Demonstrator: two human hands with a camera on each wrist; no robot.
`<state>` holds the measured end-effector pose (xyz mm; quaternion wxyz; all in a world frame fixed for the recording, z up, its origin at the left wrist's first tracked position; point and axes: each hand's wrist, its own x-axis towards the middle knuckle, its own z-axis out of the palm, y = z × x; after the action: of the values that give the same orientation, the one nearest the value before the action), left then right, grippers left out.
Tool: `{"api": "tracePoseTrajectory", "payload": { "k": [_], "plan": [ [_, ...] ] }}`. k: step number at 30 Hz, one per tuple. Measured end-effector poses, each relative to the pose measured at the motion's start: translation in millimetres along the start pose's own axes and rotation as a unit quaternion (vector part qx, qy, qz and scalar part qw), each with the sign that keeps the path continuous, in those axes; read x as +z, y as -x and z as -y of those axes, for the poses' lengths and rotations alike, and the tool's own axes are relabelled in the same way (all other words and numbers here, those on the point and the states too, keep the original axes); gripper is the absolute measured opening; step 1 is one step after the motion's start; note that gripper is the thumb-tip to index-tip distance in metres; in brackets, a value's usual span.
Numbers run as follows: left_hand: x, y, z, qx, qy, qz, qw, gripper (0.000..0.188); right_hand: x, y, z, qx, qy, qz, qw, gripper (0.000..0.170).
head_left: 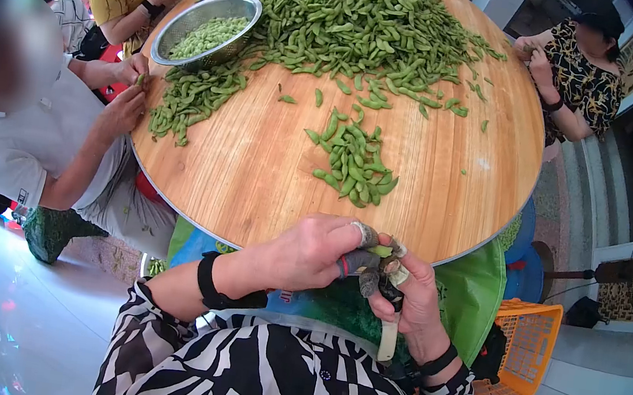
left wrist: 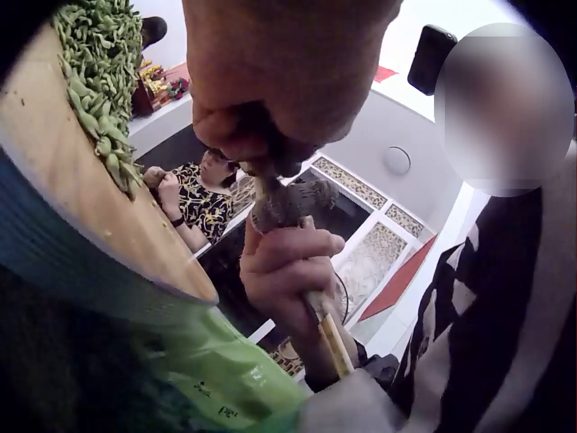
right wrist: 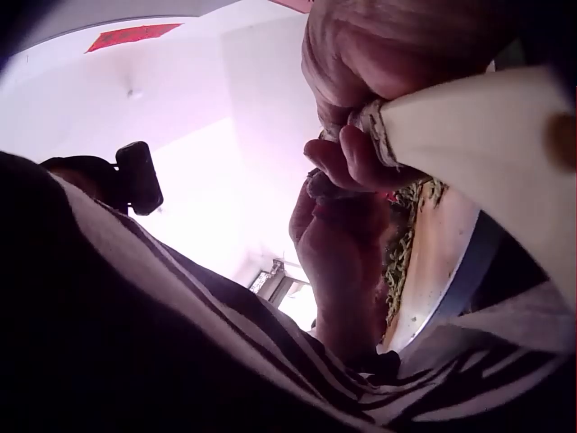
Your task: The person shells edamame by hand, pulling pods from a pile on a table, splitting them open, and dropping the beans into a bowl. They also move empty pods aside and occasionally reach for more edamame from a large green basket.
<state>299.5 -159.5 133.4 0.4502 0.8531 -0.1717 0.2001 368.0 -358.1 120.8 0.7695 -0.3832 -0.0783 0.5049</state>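
Observation:
Over the table's near edge, both hands meet at a green soybean pod [head_left: 380,251]. My left hand [head_left: 313,253] pinches the pod between thumb and finger, with worn grey coverings on the fingertips. My right hand [head_left: 417,297], fingertips also wrapped, is right against it. Curled right fingers hold a tool by its flat cream handle [head_left: 388,343], which sticks out below the palm; its working end is hidden among the fingers. The same handle [right wrist: 478,117] looms large in the right wrist view. A small heap of pods [head_left: 355,163] lies just beyond the hands.
A large pod pile [head_left: 356,19] covers the far side of the round wooden table [head_left: 254,181]. A metal colander [head_left: 249,9] of shelled beans stands at left. Three people sit around the table. Green sacking [head_left: 472,290] hangs below the near edge, beside an orange crate [head_left: 546,339].

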Motion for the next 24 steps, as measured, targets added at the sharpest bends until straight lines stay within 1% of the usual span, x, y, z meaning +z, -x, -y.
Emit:
{"api": "tracePoseTrajectory", "payload": {
  "k": [1, 2, 3, 4, 5, 6, 7, 8, 9, 10, 11, 12, 13, 15, 16, 17, 18, 19, 20, 22, 24],
  "plan": [
    [1, 0, -1, 0.002, 0.0, 0.001, 1.0, 0.024, -2, 0, 0, -0.01, -0.007, 0.012, 1.0, 0.036],
    [1, 0, -5, -0.083, 0.086, 0.006, 0.993, 0.02, -3, 1, 0, -0.019, -0.014, 0.024, 0.999, 0.036],
    [1, -2, -9, -0.166, 0.17, 0.011, 0.971, 0.018, -2, 2, 1, -0.022, -0.014, 0.024, 0.999, 0.036],
    [2, -4, -12, -0.164, 0.17, 0.012, 0.972, 0.018, 1, 4, 3, -0.032, 0.018, 0.002, 0.999, 0.037],
    [3, -6, -15, -0.213, 0.231, 0.007, 0.949, 0.016, 2, 5, 4, -0.042, 0.05, -0.02, 0.998, 0.037],
    [4, -7, -17, -0.26, 0.291, 0.0, 0.921, 0.015, 0, 6, 5, -0.042, 0.051, -0.02, 0.998, 0.037],
    [4, -7, -15, -0.261, 0.291, -0.001, 0.92, 0.015, -3, 8, 7, -0.076, 0.145, -0.031, 0.986, 0.036],
    [4, -6, -10, -0.349, 0.381, 0.011, 0.856, 0.015, -6, 10, 8, -0.109, 0.237, -0.042, 0.964, 0.034],
    [5, -5, -7, -0.429, 0.462, 0.024, 0.776, 0.015, -7, 10, 10, -0.109, 0.236, -0.042, 0.965, 0.034],
    [7, -4, -6, -0.43, 0.461, 0.026, 0.776, 0.015, -7, 8, 14, -0.126, 0.266, -0.053, 0.954, 0.032],
    [9, -3, -6, -0.434, 0.479, 0.034, 0.762, 0.014, -6, 6, 19, -0.144, 0.296, -0.065, 0.942, 0.029],
    [12, -2, -6, -0.437, 0.497, 0.041, 0.748, 0.013, 2, 6, 25, -0.137, 0.338, -0.111, 0.925, 0.027],
    [15, -2, -6, -0.438, 0.496, 0.042, 0.748, 0.013, 1, 4, 26, -0.138, 0.336, -0.112, 0.925, 0.027],
    [20, 0, -5, -0.438, 0.597, 0.026, 0.672, 0.014, 0, 0, 27, -0.141, 0.369, -0.071, 0.916, 0.028],
    [22, 1, -6, -0.439, 0.596, 0.024, 0.672, 0.014, -1, -1, 25, -0.158, 0.389, -0.035, 0.907, 0.026],
    [24, 2, -7, -0.425, 0.622, 0.02, 0.657, 0.015, -2, -1, 26, -0.158, 0.388, -0.033, 0.907, 0.026],
    [25, 4, -8, -0.411, 0.648, 0.016, 0.64, 0.015, -4, 0, 27, -0.153, 0.414, -0.021, 0.897, 0.025],
    [28, 6, -6, -0.412, 0.647, 0.014, 0.641, 0.015, -4, 1, 28, -0.148, 0.441, -0.008, 0.885, 0.023],
    [31, 8, -4, -0.403, 0.652, 0.016, 0.642, 0.016, -2, 3, 27, -0.148, 0.44, -0.006, 0.886, 0.023],
    [32, 6, -3, -0.392, 0.657, 0.017, 0.644, 0.016, 4, 7, 29, -0.079, 0.38, -0.052, 0.92, 0.022],
    [31, 0, -5, -0.448, 0.573, 0.009, 0.687, 0.016, 1, 6, 25, -0.086, 0.373, -0.053, 0.922, 0.022]
  ]
}}
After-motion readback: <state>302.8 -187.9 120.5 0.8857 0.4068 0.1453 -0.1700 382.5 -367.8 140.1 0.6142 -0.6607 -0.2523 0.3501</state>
